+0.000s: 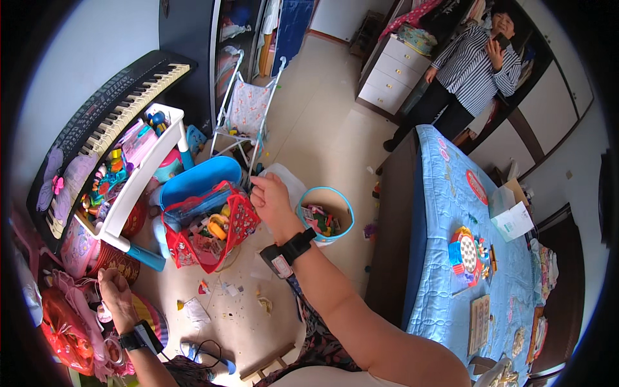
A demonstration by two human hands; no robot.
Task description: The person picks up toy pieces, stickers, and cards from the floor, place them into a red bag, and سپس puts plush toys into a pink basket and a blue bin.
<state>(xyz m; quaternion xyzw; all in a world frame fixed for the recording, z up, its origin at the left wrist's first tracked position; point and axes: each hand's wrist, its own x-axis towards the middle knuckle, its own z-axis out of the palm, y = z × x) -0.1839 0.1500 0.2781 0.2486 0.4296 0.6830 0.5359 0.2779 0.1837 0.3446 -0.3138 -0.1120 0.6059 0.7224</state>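
Note:
My right hand (pixel 271 198) is closed, fingers curled, just right of a red patterned zip bag (pixel 182 248) with clear panels. Whatever it may hold is too small to make out. The bag stands open on the floor with mixed small toys inside, among them a yellow-orange toy (pixel 218 226). Behind it is a blue oval tub (pixel 201 182). At the lower left, my left hand (pixel 116 295) is pinched together beside a pink cloth bag (pixel 72 290) and a red plastic bag (pixel 68 332). Anything between its fingertips is hidden.
A white-framed toy rack (pixel 138 190) and a keyboard (pixel 106 122) line the left wall. A round toy bin (pixel 347 222) stands right of my right hand. Beyond are a doll stroller (pixel 248 106), a blue-covered bed (pixel 438 258) and a standing person (pixel 471 71). Scraps litter the floor (pixel 248 322).

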